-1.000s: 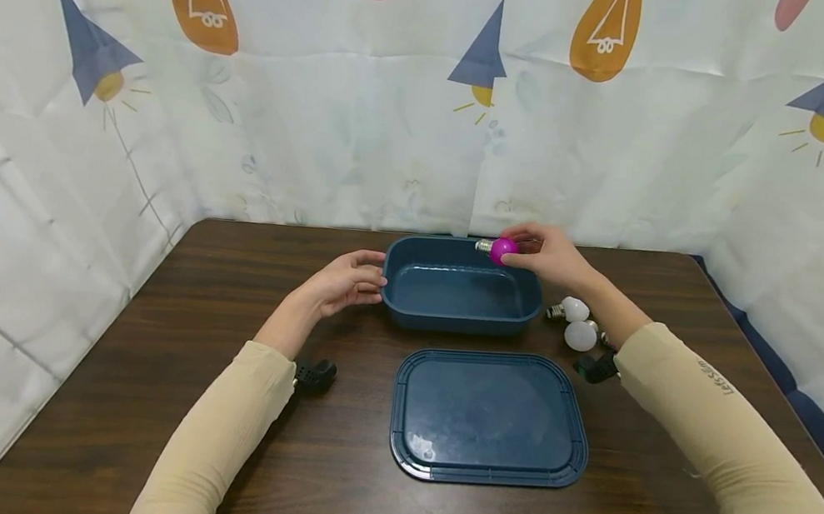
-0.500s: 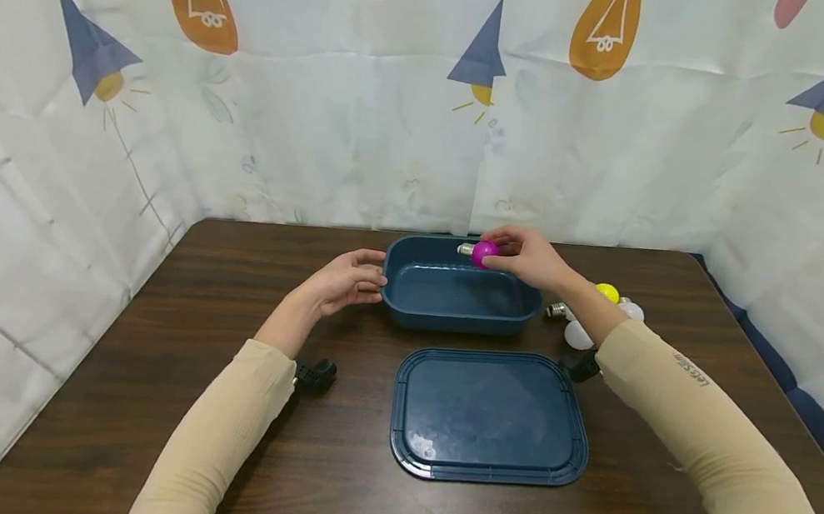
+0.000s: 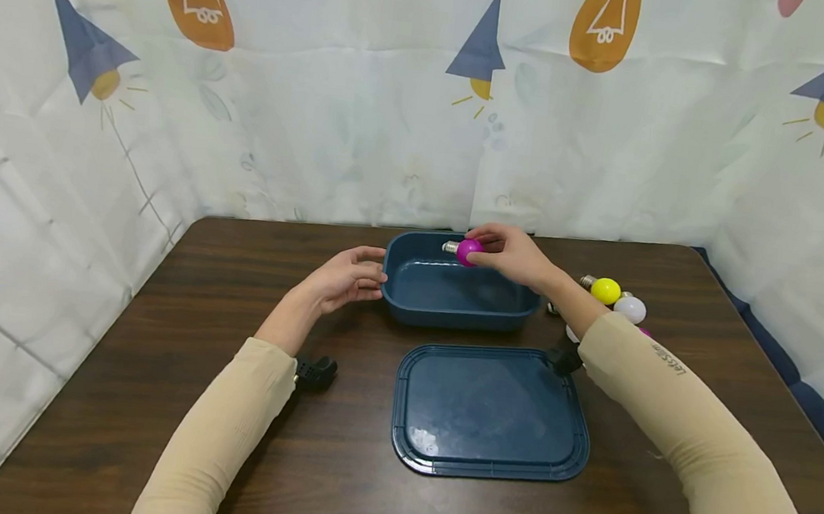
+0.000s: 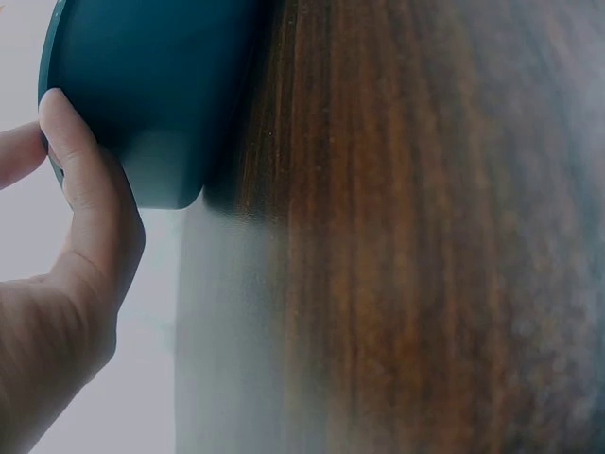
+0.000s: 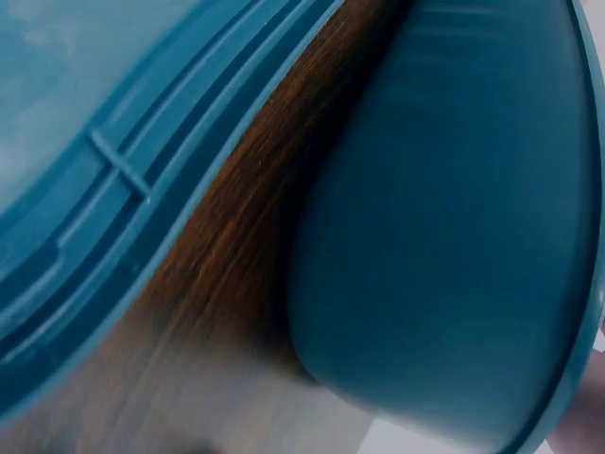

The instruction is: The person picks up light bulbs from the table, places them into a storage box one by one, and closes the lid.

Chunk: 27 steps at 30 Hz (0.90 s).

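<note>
My right hand [image 3: 515, 259] pinches a magenta light bulb [image 3: 469, 252] by its round globe, above the inside of a dark blue plastic box [image 3: 458, 319]. The bulb's metal screw base points left. At the box's left end, my left hand [image 3: 345, 282] holds the rim; the left wrist view shows a thumb [image 4: 80, 161] against the outer wall and a fingertip at the edge. In the right wrist view the box wall [image 5: 444, 227] hides the bulb and nearly all of the hand.
A flat blue lid [image 3: 492, 412] lies in front of the box. Right of it are a yellow bulb [image 3: 606, 291], a white bulb [image 3: 630, 309] and others partly hidden by the right forearm. A patterned curtain [image 3: 364, 135] hangs behind the wooden table [image 3: 268, 476].
My right hand has carried the magenta bulb left over the box. The yellow and white bulbs behind the forearm have come into view. The left hand keeps its place at the rim.
</note>
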Each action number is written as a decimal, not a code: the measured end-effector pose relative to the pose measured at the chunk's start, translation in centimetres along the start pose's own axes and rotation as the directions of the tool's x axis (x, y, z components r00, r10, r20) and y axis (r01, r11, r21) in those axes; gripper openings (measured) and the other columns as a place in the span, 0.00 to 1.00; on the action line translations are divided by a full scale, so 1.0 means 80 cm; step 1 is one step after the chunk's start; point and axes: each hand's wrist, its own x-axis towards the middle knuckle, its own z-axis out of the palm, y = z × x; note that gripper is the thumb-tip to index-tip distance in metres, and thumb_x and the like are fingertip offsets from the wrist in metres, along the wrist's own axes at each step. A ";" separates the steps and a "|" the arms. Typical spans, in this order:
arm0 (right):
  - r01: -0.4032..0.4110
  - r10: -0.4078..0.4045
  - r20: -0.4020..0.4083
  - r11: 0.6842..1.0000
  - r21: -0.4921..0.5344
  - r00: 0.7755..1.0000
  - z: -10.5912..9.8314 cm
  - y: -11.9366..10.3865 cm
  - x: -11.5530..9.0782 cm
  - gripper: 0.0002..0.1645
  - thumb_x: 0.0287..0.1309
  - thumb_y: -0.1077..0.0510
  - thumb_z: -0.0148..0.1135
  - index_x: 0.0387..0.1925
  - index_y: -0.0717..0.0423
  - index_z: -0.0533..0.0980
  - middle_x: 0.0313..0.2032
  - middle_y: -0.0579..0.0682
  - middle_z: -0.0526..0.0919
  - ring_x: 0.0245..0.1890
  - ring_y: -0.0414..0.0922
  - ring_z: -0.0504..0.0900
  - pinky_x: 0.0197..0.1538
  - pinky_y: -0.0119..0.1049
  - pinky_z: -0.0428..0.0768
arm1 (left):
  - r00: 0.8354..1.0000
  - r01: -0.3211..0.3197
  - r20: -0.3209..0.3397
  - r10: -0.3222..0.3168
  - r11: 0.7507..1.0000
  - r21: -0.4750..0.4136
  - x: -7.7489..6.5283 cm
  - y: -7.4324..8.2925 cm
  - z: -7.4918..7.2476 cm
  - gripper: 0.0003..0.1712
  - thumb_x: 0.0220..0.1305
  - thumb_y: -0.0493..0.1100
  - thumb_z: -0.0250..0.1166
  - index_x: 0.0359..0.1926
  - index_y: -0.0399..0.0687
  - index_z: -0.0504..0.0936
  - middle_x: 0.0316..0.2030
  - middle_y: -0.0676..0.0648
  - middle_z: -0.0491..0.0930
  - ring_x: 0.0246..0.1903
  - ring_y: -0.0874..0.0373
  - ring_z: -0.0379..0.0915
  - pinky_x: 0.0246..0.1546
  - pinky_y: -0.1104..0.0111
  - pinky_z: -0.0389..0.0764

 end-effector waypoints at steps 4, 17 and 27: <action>0.004 -0.004 0.010 1.000 -0.002 1.000 0.005 0.001 0.004 0.25 0.70 0.60 0.65 0.65 0.63 0.74 0.61 0.63 0.76 0.58 0.58 0.78 0.59 0.50 0.79 | 1.000 0.002 -0.004 -0.002 1.000 -0.005 0.000 0.001 0.001 0.35 0.74 0.30 0.57 0.77 0.41 0.57 0.49 0.39 0.74 0.35 0.57 0.80 0.39 0.69 0.86; 0.010 -0.010 0.018 1.000 0.002 1.000 0.021 0.002 0.015 0.24 0.69 0.60 0.66 0.64 0.62 0.76 0.60 0.61 0.78 0.56 0.55 0.79 0.57 0.47 0.81 | 1.000 -0.003 -0.002 0.003 1.000 -0.002 -0.003 0.002 0.001 0.36 0.73 0.30 0.58 0.77 0.40 0.56 0.47 0.41 0.76 0.35 0.56 0.81 0.38 0.69 0.86; -0.007 0.006 0.029 1.000 0.024 1.000 0.037 0.001 0.023 0.24 0.69 0.60 0.66 0.63 0.61 0.76 0.60 0.61 0.78 0.55 0.54 0.80 0.57 0.45 0.82 | 1.000 -0.001 -0.005 0.001 1.000 0.003 -0.003 0.001 0.001 0.36 0.73 0.31 0.59 0.78 0.40 0.56 0.48 0.41 0.75 0.35 0.57 0.80 0.39 0.68 0.86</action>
